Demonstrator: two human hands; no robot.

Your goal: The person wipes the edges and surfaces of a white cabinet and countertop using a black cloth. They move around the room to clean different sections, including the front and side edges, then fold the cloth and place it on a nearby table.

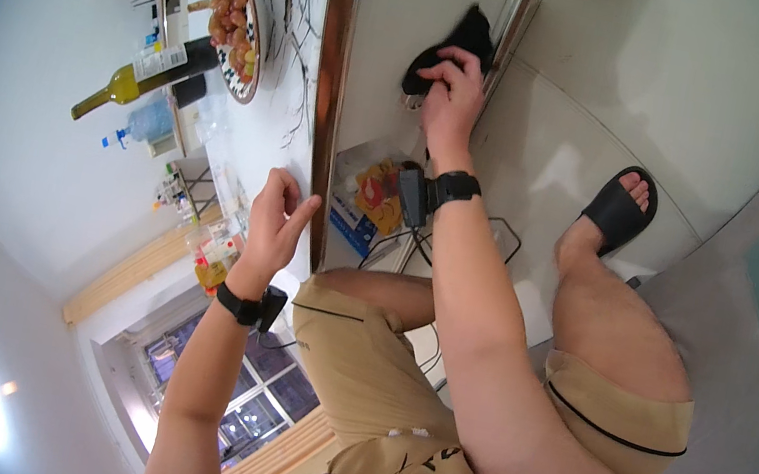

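Observation:
My left hand (280,219) rests at the edge of the white marble-patterned table (277,127), its fingers loosely curled and its thumb apart, holding nothing. Beyond it on the table stand a patterned plate (252,81) of grapes (231,20) and a green glass bottle (125,84). My right hand (453,98) is lower, beside the table, with its fingers over a soft black item (472,33), cloth or furry. Whether the fingers grip it or only touch it cannot be told. Both wrists wear black straps with small black devices.
Below the table edge lie a colourful packet (380,191), a blue box (350,228) and black cables (503,225). A foot in a black slide sandal (616,210) stands on the tiled floor. Grey fabric (729,329) covers something at the right. A large water bottle (152,121) stands farther off.

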